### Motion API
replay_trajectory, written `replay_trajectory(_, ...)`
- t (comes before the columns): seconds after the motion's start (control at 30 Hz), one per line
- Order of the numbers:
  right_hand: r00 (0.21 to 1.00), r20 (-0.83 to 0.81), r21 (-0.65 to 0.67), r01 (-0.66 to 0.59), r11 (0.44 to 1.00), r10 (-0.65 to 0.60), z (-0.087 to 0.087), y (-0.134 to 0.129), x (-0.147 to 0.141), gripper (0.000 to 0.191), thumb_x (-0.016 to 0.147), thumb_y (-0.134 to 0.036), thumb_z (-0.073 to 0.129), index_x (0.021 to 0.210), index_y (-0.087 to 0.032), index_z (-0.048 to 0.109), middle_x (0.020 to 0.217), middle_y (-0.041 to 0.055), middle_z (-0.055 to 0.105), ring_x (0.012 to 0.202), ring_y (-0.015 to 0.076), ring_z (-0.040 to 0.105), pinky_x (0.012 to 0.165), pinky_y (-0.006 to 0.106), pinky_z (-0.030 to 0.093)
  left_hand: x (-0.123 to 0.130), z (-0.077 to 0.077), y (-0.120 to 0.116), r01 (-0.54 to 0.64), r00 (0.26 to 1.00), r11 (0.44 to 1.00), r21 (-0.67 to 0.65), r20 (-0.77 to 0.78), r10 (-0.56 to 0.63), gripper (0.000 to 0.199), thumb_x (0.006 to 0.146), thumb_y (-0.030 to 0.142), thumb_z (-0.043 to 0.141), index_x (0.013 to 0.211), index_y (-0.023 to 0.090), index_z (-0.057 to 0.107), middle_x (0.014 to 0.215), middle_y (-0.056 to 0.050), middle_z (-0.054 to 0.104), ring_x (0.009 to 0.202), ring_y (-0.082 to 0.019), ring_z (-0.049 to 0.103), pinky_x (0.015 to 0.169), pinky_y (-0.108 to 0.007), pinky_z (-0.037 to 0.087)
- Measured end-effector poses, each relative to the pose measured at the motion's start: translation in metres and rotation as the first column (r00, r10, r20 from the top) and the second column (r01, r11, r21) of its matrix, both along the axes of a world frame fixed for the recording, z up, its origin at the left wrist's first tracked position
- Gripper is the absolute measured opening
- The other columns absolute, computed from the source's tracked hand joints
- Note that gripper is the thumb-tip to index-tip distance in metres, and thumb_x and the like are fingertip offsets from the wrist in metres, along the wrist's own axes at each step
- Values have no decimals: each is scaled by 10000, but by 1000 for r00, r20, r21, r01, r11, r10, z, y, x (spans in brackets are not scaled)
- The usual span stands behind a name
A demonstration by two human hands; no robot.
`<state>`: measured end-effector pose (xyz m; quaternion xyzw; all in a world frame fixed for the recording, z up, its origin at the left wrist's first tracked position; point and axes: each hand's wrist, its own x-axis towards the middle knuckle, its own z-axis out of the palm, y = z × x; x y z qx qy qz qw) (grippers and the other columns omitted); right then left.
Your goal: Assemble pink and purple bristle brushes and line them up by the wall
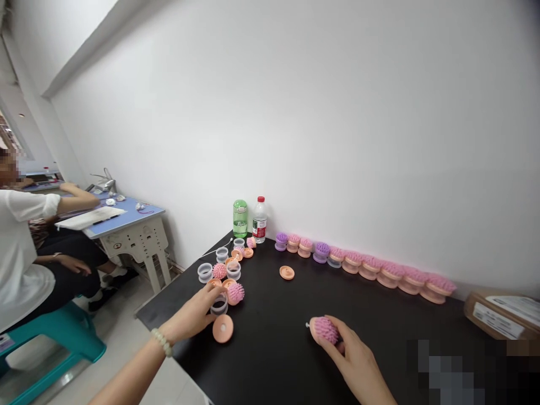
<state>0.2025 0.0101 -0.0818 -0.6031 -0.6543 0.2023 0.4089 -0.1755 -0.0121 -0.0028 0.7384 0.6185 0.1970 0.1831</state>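
My right hand (352, 357) holds a pink bristled head (325, 330) with a peach base and a small white tip pointing left, over the black table (270, 360). At the left, my left hand (196, 312) reaches into a group of loose parts, its fingers bent at a translucent ring (219, 305) and a peach disc partly under them. Whether it grips either is hidden. Beside these fingers lie another pink bristled head (235, 293) and a round peach disc (223, 328). Farther back are more rings (205, 273) and a pink head (219, 271).
A row of assembled pink and purple brushes (371, 266) runs along the wall. A lone peach disc (287, 273) lies mid-table. Behind stand a green bottle (240, 219) and a red-capped bottle (260, 220). A cardboard box (502, 315) is at right; a seated person (21, 253) at left.
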Motion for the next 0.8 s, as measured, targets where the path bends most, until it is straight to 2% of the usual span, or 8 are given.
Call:
replay_trajectory(0.13, 1000, 11, 13, -8, 1000, 8, 4, -1, -1, 451, 755, -533, 575, 1060, -222, 693, 968, 78, 737, 574, 187, 608, 656, 356, 550, 26, -1, 11, -46, 998, 998, 49, -48, 48, 473, 711, 81, 600, 1151, 250, 553, 1187, -58, 601, 1133, -252, 572, 935, -348, 461)
replay_trajectory(0.2, 1000, 20, 21, -12, 1000, 11, 6, -2, -2, 455, 759, -530, 575, 1061, -212, 695, 961, 79, 736, 581, 189, 611, 662, 357, 549, 47, 1, 20, -40, 998, 996, 77, -53, 44, 404, 738, 114, 625, 1121, 227, 566, 1185, -83, 602, 1125, -272, 573, 939, -370, 452)
replay_trajectory(0.33, 1000, 24, 34, -9, 999, 8, 9, -3, -2, 448, 764, -508, 579, 1065, -198, 697, 982, 89, 738, 606, 196, 631, 675, 362, 554, 89, 3, 40, 36, 999, 995, 92, -32, -33, 408, 690, 92, 671, 1071, 224, 601, 1124, -79, 621, 1090, -291, 579, 938, -388, 444)
replay_trajectory(0.43, 1000, -20, 39, 7, 999, -6, 13, -3, -1, 447, 762, -492, 594, 1076, -190, 696, 1048, 105, 738, 705, 222, 676, 681, 351, 563, 106, 10, 50, 63, 997, 990, 127, 27, -67, 445, 689, 60, 641, 1099, 227, 603, 1126, -66, 617, 1093, -264, 584, 943, -355, 449)
replay_trajectory(0.57, 984, -179, 47, 20, 999, -11, 26, -7, -2, 433, 779, -498, 613, 1075, -191, 688, 1072, 99, 744, 882, 254, 707, 725, 319, 574, 117, 21, 47, 122, 968, 983, 138, 202, -149, 520, 737, 99, 612, 1230, 252, 549, 1188, -50, 584, 1063, -206, 606, 860, -283, 502)
replay_trajectory(0.67, 930, -365, 67, -12, 998, 36, 41, -16, -6, 443, 837, -531, 596, 1101, -183, 668, 1020, 90, 751, 863, 238, 716, 749, 301, 581, 135, 22, 40, 230, 869, 970, 81, 431, -242, 614, 653, 72, 670, 1222, 244, 515, 1102, -30, 606, 968, -195, 625, 778, -273, 514)
replay_trajectory(0.7, 902, -428, 86, -10, 996, 46, 46, -19, -7, 455, 846, -538, 602, 1119, -179, 660, 1014, 91, 749, 850, 235, 718, 753, 301, 585, 144, 20, 38, 242, 847, 967, 82, 468, -252, 608, 631, 60, 677, 1191, 230, 513, 1063, -25, 614, 938, -194, 623, 778, -284, 508)
replay_trajectory(0.8, 835, -547, 167, 41, 985, 59, 57, -26, -8, 473, 841, -528, 649, 1162, -181, 642, 1072, 104, 735, 913, 251, 717, 811, 320, 591, 172, 16, 36, 234, 854, 961, 149, 442, -277, 454, 628, 45, 654, 1040, 204, 546, 995, -22, 625, 910, -199, 598, 817, -322, 475)
